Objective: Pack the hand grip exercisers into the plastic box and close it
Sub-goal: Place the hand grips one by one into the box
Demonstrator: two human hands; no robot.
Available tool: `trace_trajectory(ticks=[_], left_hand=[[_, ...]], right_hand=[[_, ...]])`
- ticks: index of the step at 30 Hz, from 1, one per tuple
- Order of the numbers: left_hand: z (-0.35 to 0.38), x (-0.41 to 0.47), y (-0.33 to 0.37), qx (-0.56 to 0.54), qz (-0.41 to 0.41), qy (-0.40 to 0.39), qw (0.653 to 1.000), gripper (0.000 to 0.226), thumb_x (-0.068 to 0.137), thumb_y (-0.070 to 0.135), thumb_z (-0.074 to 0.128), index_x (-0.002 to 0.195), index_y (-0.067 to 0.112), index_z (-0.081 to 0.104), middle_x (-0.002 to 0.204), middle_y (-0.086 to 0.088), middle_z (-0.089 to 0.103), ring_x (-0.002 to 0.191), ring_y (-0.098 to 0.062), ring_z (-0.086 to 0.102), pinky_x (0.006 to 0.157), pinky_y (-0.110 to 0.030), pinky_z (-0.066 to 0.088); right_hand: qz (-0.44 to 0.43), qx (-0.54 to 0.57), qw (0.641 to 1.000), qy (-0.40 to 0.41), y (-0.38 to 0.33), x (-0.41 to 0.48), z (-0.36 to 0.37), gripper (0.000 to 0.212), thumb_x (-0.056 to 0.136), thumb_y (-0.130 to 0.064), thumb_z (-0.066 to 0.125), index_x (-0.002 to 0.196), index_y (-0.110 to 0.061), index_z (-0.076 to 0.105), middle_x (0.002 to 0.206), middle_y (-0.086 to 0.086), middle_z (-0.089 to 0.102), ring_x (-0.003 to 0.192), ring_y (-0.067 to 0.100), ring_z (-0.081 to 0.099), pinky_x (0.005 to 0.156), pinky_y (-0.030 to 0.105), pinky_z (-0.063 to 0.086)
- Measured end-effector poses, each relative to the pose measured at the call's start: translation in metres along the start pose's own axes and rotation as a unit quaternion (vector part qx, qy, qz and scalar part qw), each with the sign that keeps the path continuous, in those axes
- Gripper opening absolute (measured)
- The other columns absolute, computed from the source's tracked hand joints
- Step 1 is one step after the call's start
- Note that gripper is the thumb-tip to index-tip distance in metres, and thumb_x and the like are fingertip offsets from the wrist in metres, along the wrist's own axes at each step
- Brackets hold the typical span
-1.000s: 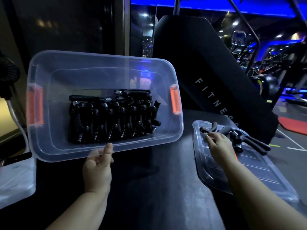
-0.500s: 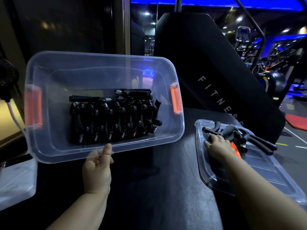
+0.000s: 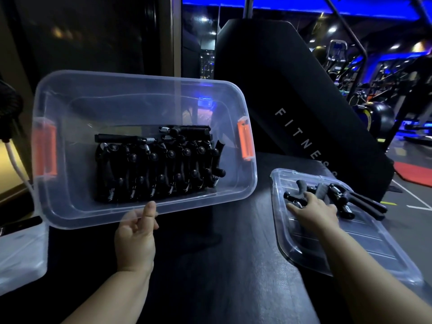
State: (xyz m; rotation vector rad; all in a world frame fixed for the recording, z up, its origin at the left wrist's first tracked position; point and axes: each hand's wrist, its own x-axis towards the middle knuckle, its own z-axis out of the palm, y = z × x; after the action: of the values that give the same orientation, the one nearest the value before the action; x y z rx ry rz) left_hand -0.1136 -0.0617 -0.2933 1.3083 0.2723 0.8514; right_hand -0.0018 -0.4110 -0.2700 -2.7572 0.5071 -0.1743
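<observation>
Box: the clear plastic box (image 3: 145, 146) is tipped up toward the camera, its orange latches (image 3: 245, 140) at both ends.
Packed: a tight row of black hand grip exercisers (image 3: 159, 169) fills the box's lower half, two more laid across above them.
Left hand: the left hand (image 3: 136, 232) props the box's near rim, one finger raised against it, the others loosely curled.
Left to pack: a few loose exercisers (image 3: 336, 197) lie on the lid (image 3: 350, 253), right of the box.
Right hand: the right hand (image 3: 315, 213) rests on that pile, fingers spread; I cannot tell whether they grip one.
Progress: mostly packed, I judge; the remainder and closing are still undone.
Surface: dark textured mat (image 3: 222, 265) under the box.
Room: dim gym, blue lighting, machines beyond the box.
</observation>
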Motion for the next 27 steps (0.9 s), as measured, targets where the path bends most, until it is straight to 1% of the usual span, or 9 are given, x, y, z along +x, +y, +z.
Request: trace_trajectory(ticks=[6, 10, 12, 14, 16, 19, 21, 24, 27], left_hand=[[0.0, 0.0, 0.0, -0.007, -0.011, 0.001, 1.0, 0.041, 0.07, 0.06, 0.059, 0.066, 0.019, 0.056, 0.049, 0.016, 0.055, 0.052, 0.007, 0.052, 0.075, -0.025, 0.042], [0.001, 0.0, 0.001, -0.006, -0.015, 0.003, 1.0, 0.034, 0.076, 0.051, 0.058, 0.067, 0.018, 0.056, 0.047, 0.017, 0.053, 0.051, 0.007, 0.051, 0.079, -0.029, 0.042], [0.001, -0.001, 0.001, -0.008, -0.014, 0.001, 1.0, 0.036, 0.075, 0.052, 0.058, 0.068, 0.017, 0.056, 0.047, 0.017, 0.053, 0.051, 0.007, 0.051, 0.079, -0.029, 0.042], [0.0, -0.001, 0.002, -0.011, -0.017, -0.002, 1.0, 0.037, 0.075, 0.054, 0.059, 0.068, 0.018, 0.057, 0.048, 0.017, 0.054, 0.052, 0.006, 0.052, 0.078, -0.027, 0.042], [0.0, -0.002, 0.002, -0.007, -0.015, -0.002, 1.0, 0.033, 0.08, 0.05, 0.062, 0.068, 0.019, 0.056, 0.049, 0.017, 0.054, 0.053, 0.006, 0.053, 0.078, -0.026, 0.041], [0.001, -0.003, 0.002, -0.004, -0.014, 0.004, 1.0, 0.028, 0.088, 0.038, 0.06, 0.068, 0.018, 0.056, 0.048, 0.017, 0.054, 0.053, 0.007, 0.053, 0.081, -0.028, 0.041], [0.001, -0.003, 0.002, -0.003, -0.014, 0.004, 1.0, 0.028, 0.088, 0.038, 0.059, 0.069, 0.018, 0.057, 0.048, 0.017, 0.054, 0.053, 0.007, 0.053, 0.081, -0.028, 0.041], [0.0, -0.002, 0.001, -0.005, -0.015, 0.002, 1.0, 0.027, 0.09, 0.035, 0.059, 0.069, 0.018, 0.057, 0.048, 0.017, 0.054, 0.052, 0.007, 0.052, 0.082, -0.029, 0.041], [0.0, -0.002, 0.001, -0.011, -0.016, 0.001, 1.0, 0.028, 0.089, 0.037, 0.061, 0.069, 0.018, 0.057, 0.048, 0.017, 0.053, 0.052, 0.007, 0.052, 0.081, -0.027, 0.042]], right_hand=[[-0.02, 0.028, 0.999, 0.017, 0.008, -0.023, -0.009, 0.075, 0.082, -0.067, 0.054, 0.143, -0.027, 0.039, 0.131, 0.005, 0.06, 0.126, 0.039, 0.035, 0.1, 0.039, 0.033], [-0.03, 0.05, 0.998, 0.024, 0.018, -0.032, -0.013, 0.071, 0.079, -0.068, 0.058, 0.135, -0.025, 0.053, 0.12, 0.007, 0.067, 0.125, 0.034, 0.045, 0.1, 0.036, 0.039], [-0.044, 0.065, 0.996, 0.046, 0.024, -0.036, -0.015, 0.063, 0.077, -0.068, 0.06, 0.119, -0.022, 0.067, 0.107, 0.005, 0.072, 0.111, 0.029, 0.058, 0.09, 0.034, 0.047], [-0.05, 0.08, 0.994, 0.056, 0.027, -0.039, -0.016, 0.058, 0.075, -0.071, 0.058, 0.092, -0.018, 0.075, 0.083, 0.003, 0.074, 0.087, 0.022, 0.065, 0.078, 0.033, 0.051], [-0.053, 0.068, 0.994, 0.062, 0.028, -0.041, -0.017, 0.065, 0.073, -0.078, 0.052, 0.074, -0.016, 0.074, 0.062, 0.0, 0.068, 0.068, 0.016, 0.062, 0.07, 0.034, 0.052], [-0.05, 0.059, 0.995, 0.068, 0.029, -0.045, -0.017, 0.07, 0.07, -0.082, 0.049, 0.059, -0.016, 0.069, 0.05, 0.0, 0.062, 0.063, 0.017, 0.059, 0.065, 0.035, 0.051], [-0.053, 0.039, 0.995, 0.077, 0.027, -0.049, -0.016, 0.075, 0.062, -0.09, 0.041, 0.056, -0.02, 0.066, 0.057, -0.001, 0.062, 0.079, 0.022, 0.058, 0.07, 0.035, 0.048], [-0.06, -0.039, 0.995, 0.076, 0.022, -0.056, -0.011, 0.087, 0.052, -0.1, 0.023, 0.065, -0.026, 0.065, 0.085, 0.002, 0.056, 0.101, 0.029, 0.045, 0.084, 0.036, 0.042], [-0.049, -0.018, 0.997, 0.053, 0.016, -0.063, -0.011, 0.09, 0.047, -0.1, 0.022, 0.076, -0.026, 0.065, 0.104, 0.005, 0.051, 0.111, 0.03, 0.041, 0.093, 0.04, 0.041]])
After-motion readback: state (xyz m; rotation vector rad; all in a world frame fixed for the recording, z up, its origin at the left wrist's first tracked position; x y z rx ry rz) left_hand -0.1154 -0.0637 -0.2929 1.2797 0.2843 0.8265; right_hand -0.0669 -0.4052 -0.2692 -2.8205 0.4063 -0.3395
